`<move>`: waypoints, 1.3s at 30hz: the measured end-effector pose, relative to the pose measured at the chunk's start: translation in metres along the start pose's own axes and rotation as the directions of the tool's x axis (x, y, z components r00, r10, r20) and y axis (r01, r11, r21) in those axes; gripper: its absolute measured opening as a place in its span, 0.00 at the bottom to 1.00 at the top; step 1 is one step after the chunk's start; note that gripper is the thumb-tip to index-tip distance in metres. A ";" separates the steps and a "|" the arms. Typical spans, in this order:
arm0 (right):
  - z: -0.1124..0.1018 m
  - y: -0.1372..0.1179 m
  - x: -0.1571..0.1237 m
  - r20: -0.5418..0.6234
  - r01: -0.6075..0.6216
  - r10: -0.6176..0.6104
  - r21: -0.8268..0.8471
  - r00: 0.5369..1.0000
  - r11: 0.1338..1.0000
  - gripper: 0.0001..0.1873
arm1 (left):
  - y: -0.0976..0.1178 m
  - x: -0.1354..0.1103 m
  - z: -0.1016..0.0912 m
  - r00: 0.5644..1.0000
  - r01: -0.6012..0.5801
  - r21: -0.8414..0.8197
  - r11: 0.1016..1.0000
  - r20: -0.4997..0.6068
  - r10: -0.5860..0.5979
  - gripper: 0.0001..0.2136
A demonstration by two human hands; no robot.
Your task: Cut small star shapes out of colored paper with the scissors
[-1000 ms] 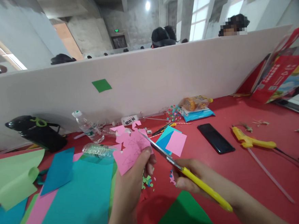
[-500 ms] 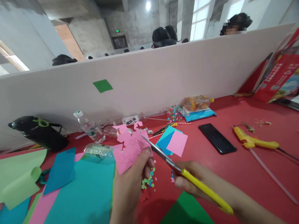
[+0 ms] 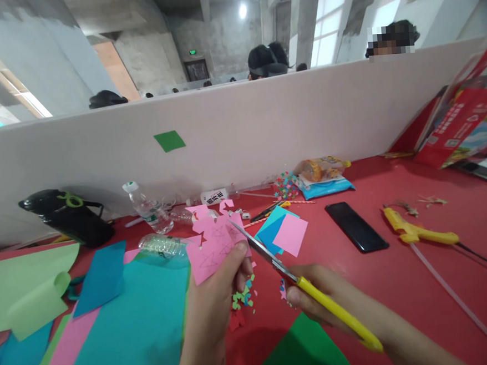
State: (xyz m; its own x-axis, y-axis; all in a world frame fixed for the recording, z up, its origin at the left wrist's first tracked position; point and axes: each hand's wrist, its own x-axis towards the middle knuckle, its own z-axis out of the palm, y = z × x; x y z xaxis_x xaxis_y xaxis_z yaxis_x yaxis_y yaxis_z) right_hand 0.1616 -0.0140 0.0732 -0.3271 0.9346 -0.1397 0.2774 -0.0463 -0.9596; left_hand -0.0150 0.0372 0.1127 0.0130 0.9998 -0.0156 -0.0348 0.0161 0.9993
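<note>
My left hand (image 3: 227, 278) pinches a pink sheet of paper (image 3: 212, 246) by its right side, thumb on top. Star outlines are drawn on the sheet, and its upper edge is cut into jagged notches. Closed around the yellow handles of a pair of scissors (image 3: 318, 297), my right hand (image 3: 313, 283) holds the blades pointing up and left. The blade tips lie at the paper's upper right, above my left thumb. Below the hands, small green, blue and pink paper scraps (image 3: 243, 296) are scattered on the red table.
Teal card (image 3: 128, 324) and light green paper (image 3: 28, 275) spread at left, near a black bottle (image 3: 66, 217) and clear plastic bottles (image 3: 149, 211). To the right lie a phone (image 3: 356, 227) and a yellow glue gun (image 3: 417, 231). A white partition (image 3: 232, 133) stands behind.
The whole view has shifted slightly, so things appear a little further right. Both hands, the pink paper and the scissors keep nearly the same pose.
</note>
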 end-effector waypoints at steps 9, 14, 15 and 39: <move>0.000 0.004 0.002 -0.002 -0.004 0.004 0.016 1.000 1.000 0.30 | 0.001 0.002 0.001 1.000 0.003 -0.043 0.999 0.017 -0.003 0.14; -0.001 0.006 0.001 0.003 0.022 -0.022 0.008 1.000 1.000 0.27 | 0.001 0.002 -0.001 1.000 0.018 -0.034 0.999 0.019 -0.017 0.13; -0.002 0.007 0.001 0.009 0.017 -0.017 0.004 1.000 1.000 0.26 | 0.001 0.002 -0.001 1.000 0.025 -0.039 0.999 0.012 -0.024 0.13; -0.003 0.009 0.004 0.012 -0.003 0.004 -0.043 1.000 0.999 0.26 | -0.004 0.004 -0.002 0.999 0.028 0.008 1.000 0.025 -0.028 0.15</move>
State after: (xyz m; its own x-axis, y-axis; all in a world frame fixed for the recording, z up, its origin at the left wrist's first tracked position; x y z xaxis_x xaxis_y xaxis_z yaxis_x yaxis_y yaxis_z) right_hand 0.1661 -0.0096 0.0646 -0.3366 0.9303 -0.1461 0.3173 -0.0341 -0.9477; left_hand -0.0171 0.0413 0.1084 0.0392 0.9983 -0.0431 -0.0267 0.0441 0.9987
